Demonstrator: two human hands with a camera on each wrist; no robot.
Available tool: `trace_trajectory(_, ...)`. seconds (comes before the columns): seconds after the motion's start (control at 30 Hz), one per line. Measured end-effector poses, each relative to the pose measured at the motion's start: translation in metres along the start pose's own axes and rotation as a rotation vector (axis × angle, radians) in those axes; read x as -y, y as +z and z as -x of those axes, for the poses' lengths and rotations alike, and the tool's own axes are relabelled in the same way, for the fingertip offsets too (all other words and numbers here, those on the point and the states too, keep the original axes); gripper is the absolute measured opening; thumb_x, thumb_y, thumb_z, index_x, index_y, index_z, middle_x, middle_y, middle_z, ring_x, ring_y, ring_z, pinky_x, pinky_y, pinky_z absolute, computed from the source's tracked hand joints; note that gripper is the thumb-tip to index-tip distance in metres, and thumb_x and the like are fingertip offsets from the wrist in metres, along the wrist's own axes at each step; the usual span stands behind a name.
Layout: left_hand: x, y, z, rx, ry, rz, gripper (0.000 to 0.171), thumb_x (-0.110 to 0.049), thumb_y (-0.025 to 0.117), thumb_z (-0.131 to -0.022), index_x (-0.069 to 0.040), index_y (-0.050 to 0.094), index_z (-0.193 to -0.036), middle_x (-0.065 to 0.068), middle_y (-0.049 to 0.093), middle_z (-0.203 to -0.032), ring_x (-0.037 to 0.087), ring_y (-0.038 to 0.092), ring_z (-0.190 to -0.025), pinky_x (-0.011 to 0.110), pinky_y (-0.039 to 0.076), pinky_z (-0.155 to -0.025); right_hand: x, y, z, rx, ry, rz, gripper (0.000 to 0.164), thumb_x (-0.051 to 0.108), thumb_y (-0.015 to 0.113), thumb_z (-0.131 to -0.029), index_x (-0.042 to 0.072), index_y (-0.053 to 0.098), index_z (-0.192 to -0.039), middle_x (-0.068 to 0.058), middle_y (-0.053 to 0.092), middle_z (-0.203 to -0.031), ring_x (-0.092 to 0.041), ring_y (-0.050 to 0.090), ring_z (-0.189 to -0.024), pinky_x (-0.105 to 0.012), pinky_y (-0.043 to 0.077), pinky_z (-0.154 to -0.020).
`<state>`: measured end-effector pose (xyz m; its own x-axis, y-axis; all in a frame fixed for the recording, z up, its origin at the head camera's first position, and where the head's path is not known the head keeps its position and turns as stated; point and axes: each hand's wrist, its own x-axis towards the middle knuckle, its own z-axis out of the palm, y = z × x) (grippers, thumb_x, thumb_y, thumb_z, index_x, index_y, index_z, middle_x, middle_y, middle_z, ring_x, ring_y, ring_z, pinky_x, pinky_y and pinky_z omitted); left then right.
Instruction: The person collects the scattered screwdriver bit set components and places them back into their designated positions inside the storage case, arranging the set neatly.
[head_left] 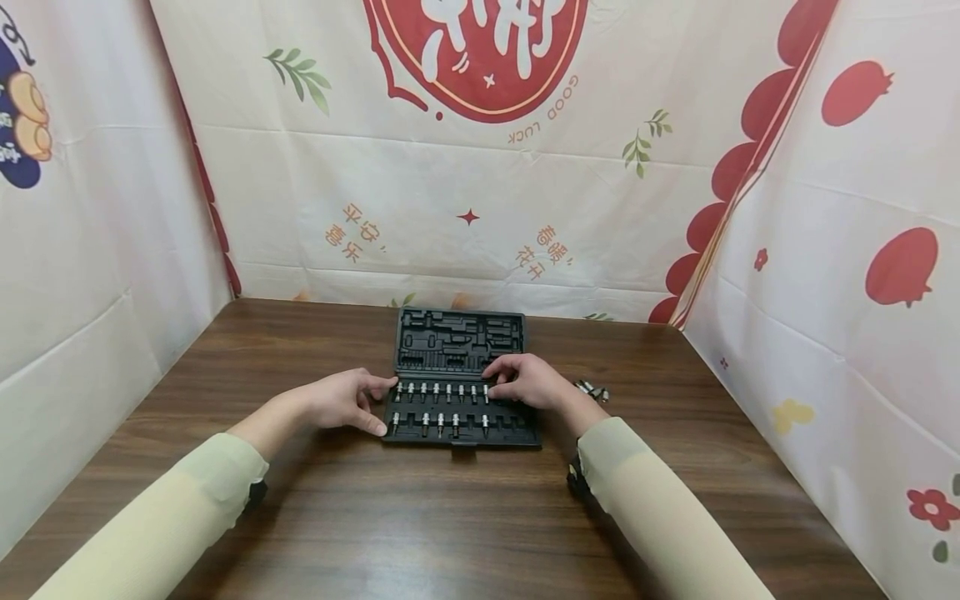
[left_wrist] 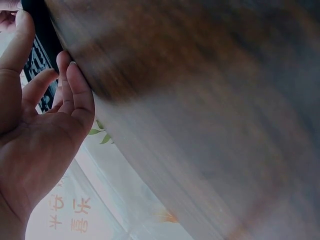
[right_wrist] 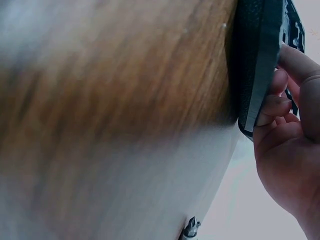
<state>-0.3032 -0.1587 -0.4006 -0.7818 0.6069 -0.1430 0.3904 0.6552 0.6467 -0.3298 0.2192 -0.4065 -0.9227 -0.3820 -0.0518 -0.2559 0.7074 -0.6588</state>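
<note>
A black plastic socket case lies unfolded on the table, its moulded lid leaning back behind the base. Short silver bit sockets stand in two rows in the base. My left hand steadies the case's left side, thumb at the front corner and a fingertip farther back; its fingers are loosely bent beside the case in the left wrist view. My right hand reaches over the case's right half, thumb and forefinger pinching a bit socket at the right end of the back row. The case wall partly hides those fingertips in the right wrist view.
Several loose bit sockets lie on the brown wooden table, right of the case. One bit also shows low in the right wrist view. Printed white cloth walls in the table at the back and both sides.
</note>
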Motion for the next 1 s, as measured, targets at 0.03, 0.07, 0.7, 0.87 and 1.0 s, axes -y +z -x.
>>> trace_trajectory(0.03, -0.0001, 0.0000, 0.0000, 0.000, -0.002, 0.000, 0.095, -0.030, 0.094, -0.089, -0.002, 0.046, -0.166, 0.020, 0.063, -0.134, 0.015, 0.067, -0.096, 0.033, 0.054, -0.088, 0.0004, -0.0001, 0.0004, 0.001, 0.002, 0.001, 0.023, 0.018, 0.082, -0.101, 0.018, 0.080, -0.124, -0.002, 0.068, -0.094, -0.017, 0.060, -0.076, -0.034, 0.052, -0.071)
trace_trajectory(0.07, -0.0003, 0.0000, 0.0002, 0.000, -0.003, 0.002, 0.095, -0.030, 0.094, -0.089, -0.002, 0.046, -0.166, 0.020, 0.063, -0.134, 0.015, 0.067, -0.096, 0.033, 0.054, -0.088, 0.0001, -0.0001, 0.0000, 0.003, 0.002, 0.000, 0.021, 0.018, 0.082, -0.101, 0.018, 0.080, -0.123, -0.002, 0.068, -0.094, -0.017, 0.060, -0.077, -0.034, 0.053, -0.071)
trace_trajectory(0.7, -0.0004, -0.0008, -0.0005, 0.000, -0.013, 0.009, 0.095, -0.030, 0.094, -0.090, -0.002, 0.045, -0.166, 0.020, 0.062, -0.134, 0.018, 0.066, -0.098, 0.033, 0.054, -0.088, 0.0023, -0.0009, -0.0014, 0.005, 0.027, -0.017, 0.018, 0.017, 0.083, -0.101, 0.017, 0.080, -0.119, -0.003, 0.066, -0.092, -0.017, 0.060, -0.077, -0.033, 0.053, -0.071)
trace_trajectory(0.87, 0.0014, 0.0001, -0.0008, -0.001, -0.023, 0.004, 0.095, -0.032, 0.094, -0.090, -0.003, 0.046, -0.166, 0.019, 0.062, -0.134, 0.018, 0.066, -0.100, 0.033, 0.054, -0.088, 0.0001, 0.0000, -0.0014, 0.005, 0.029, -0.012, 0.018, 0.018, 0.083, -0.101, 0.018, 0.080, -0.119, -0.002, 0.067, -0.092, -0.017, 0.061, -0.077, -0.033, 0.054, -0.072)
trace_trajectory(1.0, 0.0016, 0.0001, -0.0005, -0.002, -0.017, -0.003, 0.095, -0.033, 0.094, -0.090, -0.003, 0.046, -0.166, 0.019, 0.062, -0.133, 0.018, 0.066, -0.100, 0.033, 0.054, -0.088, -0.0010, 0.0006, -0.0022, 0.001, 0.026, -0.018, 0.018, 0.017, 0.084, -0.100, 0.017, 0.080, -0.117, -0.002, 0.066, -0.091, -0.017, 0.060, -0.076, -0.033, 0.054, -0.071)
